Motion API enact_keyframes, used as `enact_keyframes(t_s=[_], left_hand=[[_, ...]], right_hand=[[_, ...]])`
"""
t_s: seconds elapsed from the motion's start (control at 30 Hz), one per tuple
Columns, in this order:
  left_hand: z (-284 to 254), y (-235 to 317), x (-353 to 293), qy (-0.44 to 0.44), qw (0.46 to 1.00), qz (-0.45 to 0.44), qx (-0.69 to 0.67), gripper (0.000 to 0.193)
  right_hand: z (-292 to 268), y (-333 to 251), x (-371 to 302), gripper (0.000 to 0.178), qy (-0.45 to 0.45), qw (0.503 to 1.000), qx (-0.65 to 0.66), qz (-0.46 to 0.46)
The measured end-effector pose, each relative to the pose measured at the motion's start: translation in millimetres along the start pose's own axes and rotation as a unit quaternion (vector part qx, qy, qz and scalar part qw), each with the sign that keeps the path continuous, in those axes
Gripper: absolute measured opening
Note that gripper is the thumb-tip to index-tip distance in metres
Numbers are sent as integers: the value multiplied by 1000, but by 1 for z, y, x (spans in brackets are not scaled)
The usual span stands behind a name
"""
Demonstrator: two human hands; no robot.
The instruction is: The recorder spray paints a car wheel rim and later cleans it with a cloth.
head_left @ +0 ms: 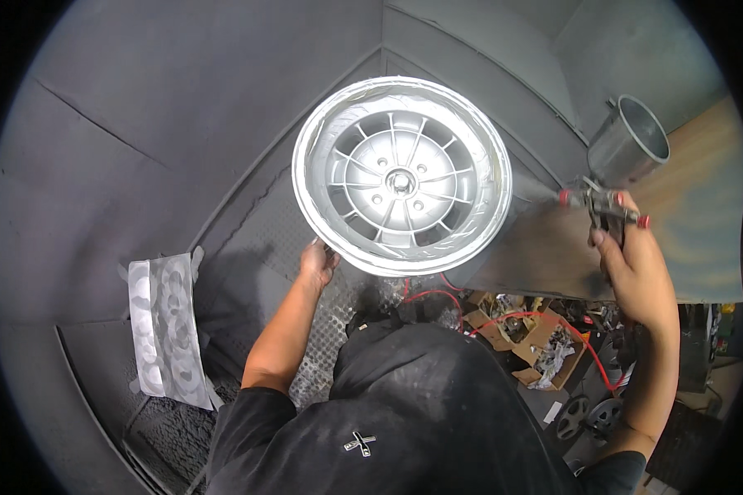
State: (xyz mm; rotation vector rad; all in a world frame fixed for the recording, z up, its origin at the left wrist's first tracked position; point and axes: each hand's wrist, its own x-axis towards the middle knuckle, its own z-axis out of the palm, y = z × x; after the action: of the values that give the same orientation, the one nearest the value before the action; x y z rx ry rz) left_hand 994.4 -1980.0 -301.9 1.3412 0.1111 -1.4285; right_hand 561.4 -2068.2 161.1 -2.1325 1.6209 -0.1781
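Observation:
A silver alloy wheel rim (402, 175) stands upright in the middle of a grey spray booth, its spoked face toward me. My left hand (318, 261) grips the rim's lower left edge. My right hand (631, 264) is raised to the right of the wheel and is closed on a spray gun (603, 202) with red knobs and a metal cup (629, 139) on top. The gun's nozzle points left at the rim, a short gap away.
Grey booth walls (182, 124) surround the wheel. A paint-marked sheet (167, 330) lies on the lower left. A red hose (537, 318) runs past cardboard boxes of clutter (537, 342). A brown panel (693, 206) stands at right. Two small wheels (590, 415) lie low right.

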Motion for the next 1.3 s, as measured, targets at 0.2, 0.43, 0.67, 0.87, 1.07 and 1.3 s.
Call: enact_keyframes(t_s=[0.2,0.43,0.67,0.87,1.07,1.3], left_hand=[[-13,8,13,7,1000,14,3,24],[-8,23,7,-4,998,7,57,32],[3,39,-4,-2,994,42,102,31],[9,14,-7,5,995,36,97,30],[43,-62,-60,44,998,47,6,17],[70,-99,-124,-119,964,-223,82,16]], right_hand=[[20,-45,30,32,51,990,127,40],[31,-82,14,28,-67,965,223,-125],[28,-58,-17,35,-157,958,181,-158],[22,-29,-18,29,-18,985,169,-26],[-10,-16,-39,32,-94,972,169,136],[4,-14,-59,35,-52,973,224,15]])
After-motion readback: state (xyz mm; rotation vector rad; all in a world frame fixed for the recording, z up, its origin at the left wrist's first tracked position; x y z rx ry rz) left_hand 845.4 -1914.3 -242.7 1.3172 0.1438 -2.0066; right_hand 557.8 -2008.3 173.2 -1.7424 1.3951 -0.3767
